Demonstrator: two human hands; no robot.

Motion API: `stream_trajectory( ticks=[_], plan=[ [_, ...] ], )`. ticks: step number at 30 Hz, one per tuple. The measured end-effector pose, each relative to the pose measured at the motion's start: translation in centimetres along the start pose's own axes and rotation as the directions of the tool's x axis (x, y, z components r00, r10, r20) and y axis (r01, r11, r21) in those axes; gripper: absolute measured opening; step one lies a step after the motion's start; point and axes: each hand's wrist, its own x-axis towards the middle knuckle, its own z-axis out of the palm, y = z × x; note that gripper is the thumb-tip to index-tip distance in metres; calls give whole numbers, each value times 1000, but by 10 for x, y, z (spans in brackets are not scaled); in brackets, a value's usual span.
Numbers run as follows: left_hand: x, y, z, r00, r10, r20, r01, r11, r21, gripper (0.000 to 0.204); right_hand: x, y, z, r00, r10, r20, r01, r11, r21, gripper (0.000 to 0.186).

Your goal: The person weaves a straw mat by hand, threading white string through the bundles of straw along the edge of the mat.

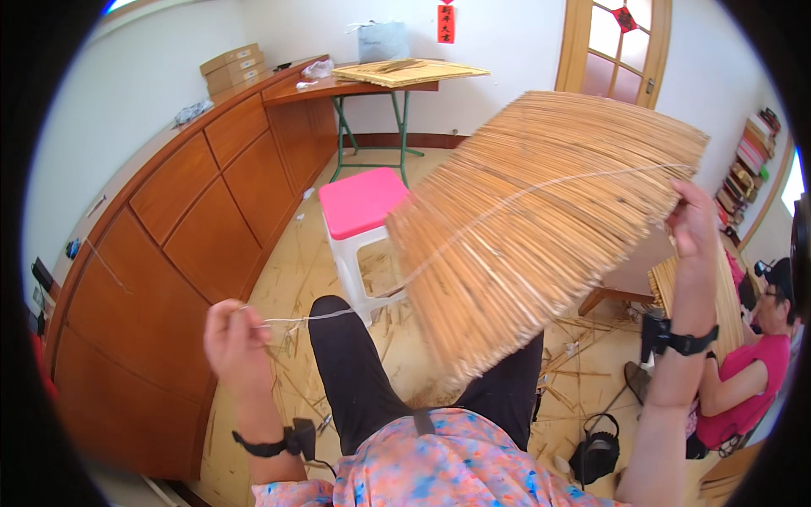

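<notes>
A mat of thin straw-coloured stalks (pixel 541 220), laid side by side, is held up tilted above my lap. My right hand (pixel 694 218) grips its right edge, with the fingers partly hidden behind it. A pale string (pixel 498 207) runs across the mat's face from near that hand to the left edge. Beyond the edge the string carries on over my left knee to my left hand (pixel 236 340). The left fingers are closed on the string, which is pulled fairly straight. Dark bands with small devices sit on both wrists.
A pink-topped stool (pixel 361 203) stands ahead. Wooden cabinets (pixel 203 220) line the left wall. Another mat (pixel 405 71) lies on the far table (pixel 422 86). Broken stalks litter the floor (pixel 291 372). On the right sits a person in pink (pixel 752 380), near a black bag (pixel 596 452).
</notes>
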Motion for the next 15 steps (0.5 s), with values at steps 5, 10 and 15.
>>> stream_trajectory(
  ticks=[5,10,15],
  plan=[
    [-7,66,-30,920,347,-182,-380,903,-199,15,-33,65,87,998,38,-45,-26,970,241,18],
    [-25,82,-49,874,471,-118,-482,872,-84,18,-76,153,159,986,164,28,-161,894,418,20],
    [-43,81,-46,892,442,-92,-433,896,103,12,-109,216,204,950,292,115,-310,815,491,20]
  ],
)
